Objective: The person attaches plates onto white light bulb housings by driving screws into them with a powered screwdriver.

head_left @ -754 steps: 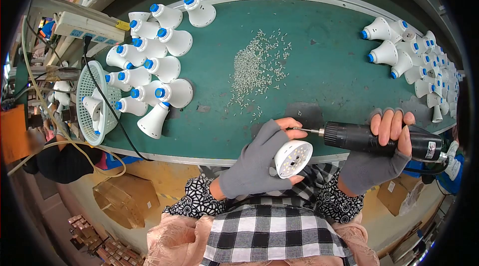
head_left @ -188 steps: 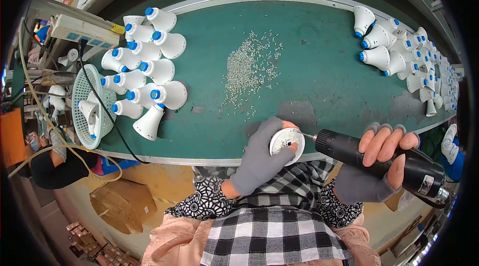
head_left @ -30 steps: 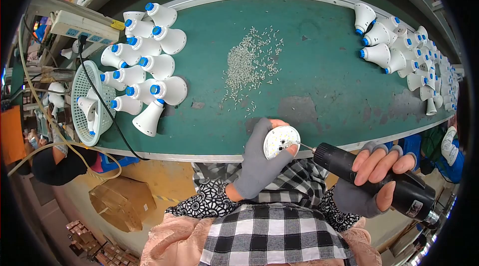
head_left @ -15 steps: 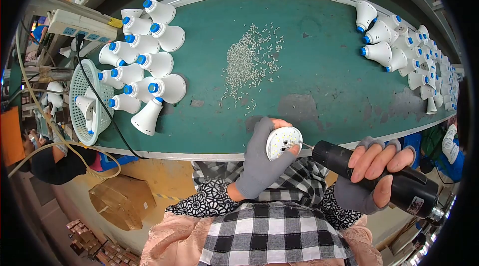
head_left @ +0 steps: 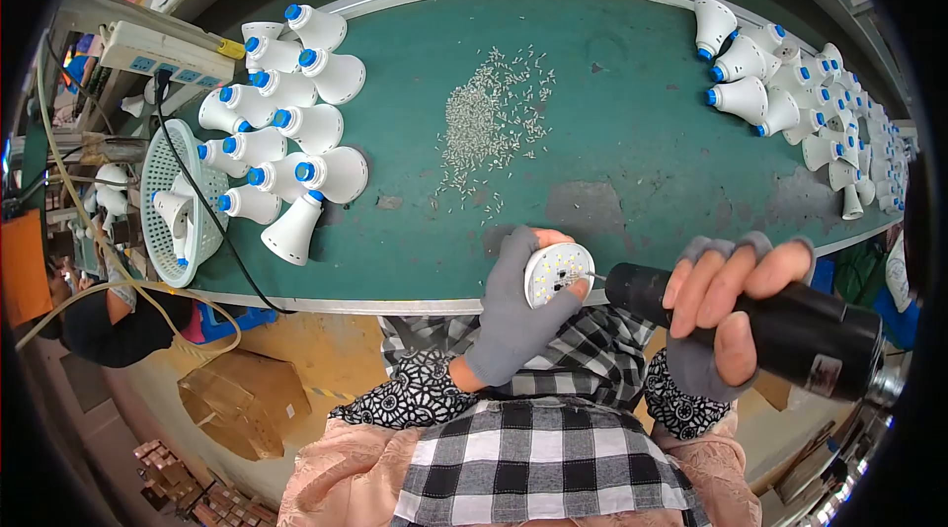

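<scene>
Head view: left hand (head_left: pixel 513 315) in a grey fingerless knit glove, fingers clamped round a white plastic lamp housing (head_left: pixel 558 273) at the near edge of the belt (head_left: pixel 632 63). Its round LED board faces up.

Right hand (head_left: pixel 716 315), same glove, fingers wrapped tight on a black cylindrical electric screwdriver (head_left: pixel 770 324). The thin bit touches the board rim.

The belt is matte green and worn in grey patches.

A loose pile of small silver screws (head_left: pixel 494 122) lies mid-belt.

Cone-shaped white housings with blue caps (head_left: pixel 286 122) cluster at the left end, more (head_left: pixel 780 82) at the far right corner.

A perforated plastic basket (head_left: pixel 163 201) overhangs the left edge, with a black cable (head_left: pixel 212 221) running across it.
</scene>
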Demonstrator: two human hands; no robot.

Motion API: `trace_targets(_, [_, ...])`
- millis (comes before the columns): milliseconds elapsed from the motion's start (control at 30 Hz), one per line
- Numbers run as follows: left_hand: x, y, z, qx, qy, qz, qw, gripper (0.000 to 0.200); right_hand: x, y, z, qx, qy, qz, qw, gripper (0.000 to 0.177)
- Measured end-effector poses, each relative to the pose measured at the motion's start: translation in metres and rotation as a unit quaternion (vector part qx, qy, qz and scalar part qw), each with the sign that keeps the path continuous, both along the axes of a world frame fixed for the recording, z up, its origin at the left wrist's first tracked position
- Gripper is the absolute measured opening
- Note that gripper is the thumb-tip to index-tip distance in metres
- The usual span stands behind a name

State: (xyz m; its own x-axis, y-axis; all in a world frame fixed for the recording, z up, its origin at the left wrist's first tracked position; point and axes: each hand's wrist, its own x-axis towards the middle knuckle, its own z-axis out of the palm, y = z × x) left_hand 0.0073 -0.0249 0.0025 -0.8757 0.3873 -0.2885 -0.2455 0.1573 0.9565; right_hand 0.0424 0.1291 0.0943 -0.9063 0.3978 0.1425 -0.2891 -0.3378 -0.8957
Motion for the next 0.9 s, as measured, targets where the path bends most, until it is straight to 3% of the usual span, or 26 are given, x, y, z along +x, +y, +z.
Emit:
trace_targets(167, [-0.001, -0.001, 0.002, 0.005, -0.022, 0.002, 1.0, 0.037, -0.003, -0.002, 0.004, -0.034, -0.007, -0.011, 0.999, 0.047])
trace_targets(500, [-0.001, -0.001, 0.0, 0.012, -0.024, 0.002, 1.0, 0.035, -0.008, -0.004, -0.005, 0.016, 0.037, 0.041, 0.998, 0.037])
trace_targets(633, [-0.01, -0.008, 0.002, 0.06, -0.083, -0.021, 0.995, 0.036, -0.016, 0.016, -0.008, -0.037, 0.142, -0.032, 0.989, 0.033])
trace_targets(733, [-0.019, -0.017, 0.003, 0.061, -0.107, -0.034, 0.992, 0.037, -0.014, 0.025, -0.019, -0.086, 0.031, -0.07, 0.993, 0.032])
trace_targets(767, [-0.022, -0.02, 0.001, 0.074, -0.102, -0.037, 0.991, 0.036, -0.018, 0.018, -0.02, -0.046, -0.119, -0.09, 0.988, 0.034])
trace_targets(833, [-0.027, -0.024, -0.005, 0.101, -0.086, -0.042, 0.99, 0.034, -0.02, 0.01, -0.035, -0.006, -0.24, -0.021, 0.971, 0.034])
trace_targets(900, [-0.037, -0.03, 0.002, 0.088, -0.07, -0.066, 0.991, 0.029, -0.014, 0.004, -0.06, -0.083, -0.252, 0.036, 0.964, 0.033])
